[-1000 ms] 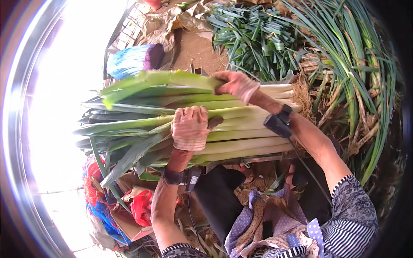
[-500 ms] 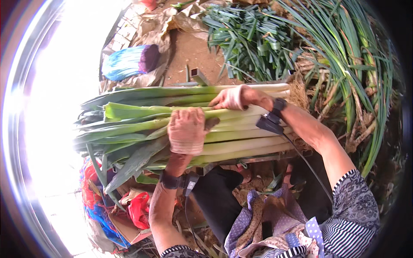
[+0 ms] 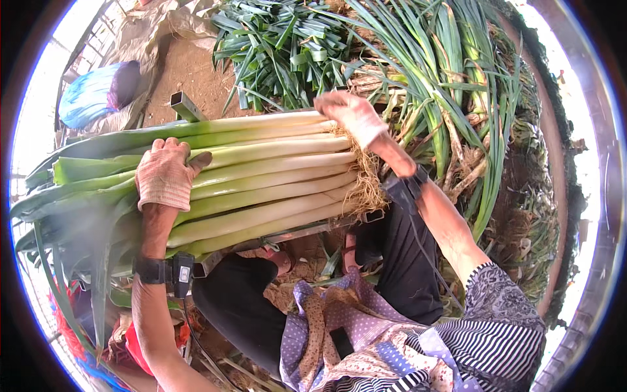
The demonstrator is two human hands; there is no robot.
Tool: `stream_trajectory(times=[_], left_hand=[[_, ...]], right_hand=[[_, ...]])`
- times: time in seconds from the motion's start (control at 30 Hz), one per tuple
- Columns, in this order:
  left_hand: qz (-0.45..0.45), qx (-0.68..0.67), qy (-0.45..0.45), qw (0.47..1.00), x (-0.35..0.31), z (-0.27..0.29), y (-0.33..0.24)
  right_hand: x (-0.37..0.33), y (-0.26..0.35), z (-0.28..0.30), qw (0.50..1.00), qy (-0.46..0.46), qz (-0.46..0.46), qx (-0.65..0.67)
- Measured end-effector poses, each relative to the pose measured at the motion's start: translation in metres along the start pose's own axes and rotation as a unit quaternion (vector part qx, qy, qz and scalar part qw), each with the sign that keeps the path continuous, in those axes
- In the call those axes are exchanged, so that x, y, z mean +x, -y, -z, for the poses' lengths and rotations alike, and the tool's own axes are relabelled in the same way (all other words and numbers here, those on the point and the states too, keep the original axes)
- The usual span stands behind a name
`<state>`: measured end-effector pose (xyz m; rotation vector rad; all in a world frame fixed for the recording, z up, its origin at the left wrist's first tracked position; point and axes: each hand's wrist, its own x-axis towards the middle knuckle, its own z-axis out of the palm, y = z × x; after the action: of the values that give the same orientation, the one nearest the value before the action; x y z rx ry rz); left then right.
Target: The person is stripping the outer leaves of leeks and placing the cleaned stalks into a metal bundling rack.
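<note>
A broad row of leeks lies side by side on a metal frame, green leaves to the left and white shafts to the right. Stringy roots hang at their right ends. My left hand, in a pale fabric glove, rests on top of the green part, fingers lying over the leeks and thumb apart. Over the far right corner of the row, by the roots, is my right hand, also gloved and slightly blurred. Its fingers stretch to the left with nothing seen in them.
Cut green leaves are heaped beyond the row. Long untrimmed leeks lie to the right. A blue-and-purple bundle sits at far left, on brown sheeting. A square metal post sticks up behind the row. Red plastic lies at lower left.
My right hand has left the middle of the shafts and moved right to the root ends. My left hand stays on the green part. The whole view has shifted to the right.
</note>
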<state>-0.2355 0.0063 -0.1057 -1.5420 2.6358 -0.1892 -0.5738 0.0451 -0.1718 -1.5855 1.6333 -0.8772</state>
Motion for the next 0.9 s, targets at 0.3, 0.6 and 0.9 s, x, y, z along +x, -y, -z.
stream_trajectory(times=[0.3,0.6,0.9], left_hand=[[0.009,-0.007,0.038,0.999,-0.001,-0.005,0.002],[0.009,0.007,0.026,1.000,0.012,-0.007,-0.007],[0.022,-0.004,0.004,1.000,-0.001,-0.001,-0.008]], right_hand=[[-0.038,-0.026,-0.027,0.916,0.062,0.210,-0.335],[-0.037,-0.021,-0.028,0.919,0.051,0.150,-0.361],[-0.142,0.016,0.072,0.961,-0.141,0.038,-0.234]])
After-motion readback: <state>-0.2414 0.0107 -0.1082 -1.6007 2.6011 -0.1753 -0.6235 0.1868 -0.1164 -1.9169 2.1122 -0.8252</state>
